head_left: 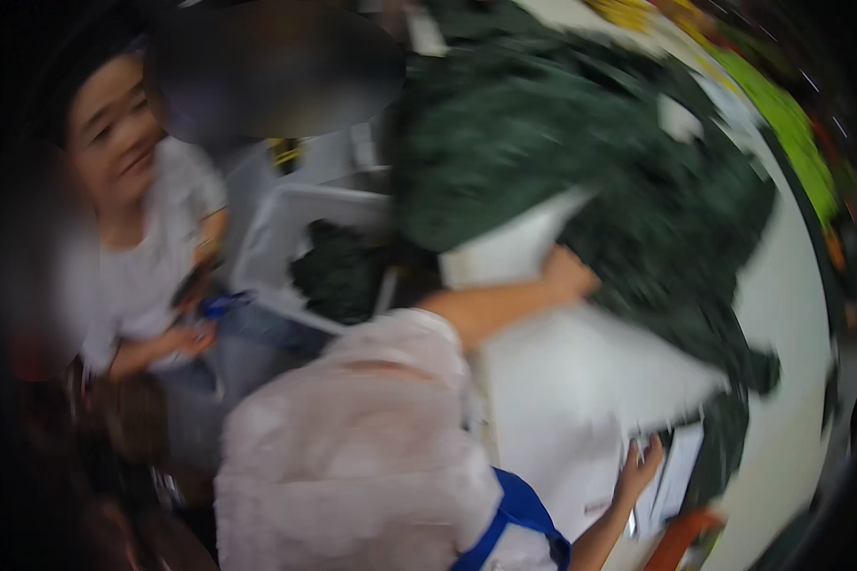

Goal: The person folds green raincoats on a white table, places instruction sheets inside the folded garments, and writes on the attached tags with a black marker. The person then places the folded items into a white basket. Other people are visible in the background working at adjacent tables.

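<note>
The light is modest and uneven: the white desk (533, 381) is the brightest area, while the left side sinks into murk. Where the light comes from cannot be told. Soft shading marks the dark green cloth (514, 133), its folds running together in shadow. Motion blur smears most of the view, softening the pale shirt (352, 447) and streaking the lime-green material (790, 143) near the right rim, where small glints show. A dark, hazy oval obscures part of the upper left. Fisheye distortion bows the desk's far edge, and black vignetting closes in the corners.
</note>
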Motion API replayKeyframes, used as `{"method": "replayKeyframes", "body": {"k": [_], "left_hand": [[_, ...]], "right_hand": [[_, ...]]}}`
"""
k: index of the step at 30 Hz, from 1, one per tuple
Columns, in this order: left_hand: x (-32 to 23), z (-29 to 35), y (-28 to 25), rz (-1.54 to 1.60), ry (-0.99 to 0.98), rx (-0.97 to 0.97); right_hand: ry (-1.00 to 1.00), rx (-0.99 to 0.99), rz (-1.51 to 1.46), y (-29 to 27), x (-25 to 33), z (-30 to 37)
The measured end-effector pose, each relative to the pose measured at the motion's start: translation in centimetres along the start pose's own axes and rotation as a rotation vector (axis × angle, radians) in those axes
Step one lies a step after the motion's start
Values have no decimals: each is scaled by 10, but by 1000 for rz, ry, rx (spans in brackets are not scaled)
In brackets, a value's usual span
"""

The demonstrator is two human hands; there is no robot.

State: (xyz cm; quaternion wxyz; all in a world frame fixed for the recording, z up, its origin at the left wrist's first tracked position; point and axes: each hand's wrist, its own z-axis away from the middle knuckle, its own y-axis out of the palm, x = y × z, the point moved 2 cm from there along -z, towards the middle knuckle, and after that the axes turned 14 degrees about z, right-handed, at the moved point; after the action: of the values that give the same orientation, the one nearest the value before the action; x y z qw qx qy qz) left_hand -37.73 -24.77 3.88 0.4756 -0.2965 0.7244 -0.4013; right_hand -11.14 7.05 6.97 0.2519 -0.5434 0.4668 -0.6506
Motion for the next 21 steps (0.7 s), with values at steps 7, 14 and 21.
{"method": "replayKeyframes", "body": {"k": [7,14,21], "left_hand": [[-108,129,7,160,369,408],[-111,180,7,730,527,539],[-97,188,18,765,617,713]], "right_hand": [[-193,-7,60,48,88,-60],[-182,17,98,101,129,-113],[358,74,-448,106,121,-139]]}}
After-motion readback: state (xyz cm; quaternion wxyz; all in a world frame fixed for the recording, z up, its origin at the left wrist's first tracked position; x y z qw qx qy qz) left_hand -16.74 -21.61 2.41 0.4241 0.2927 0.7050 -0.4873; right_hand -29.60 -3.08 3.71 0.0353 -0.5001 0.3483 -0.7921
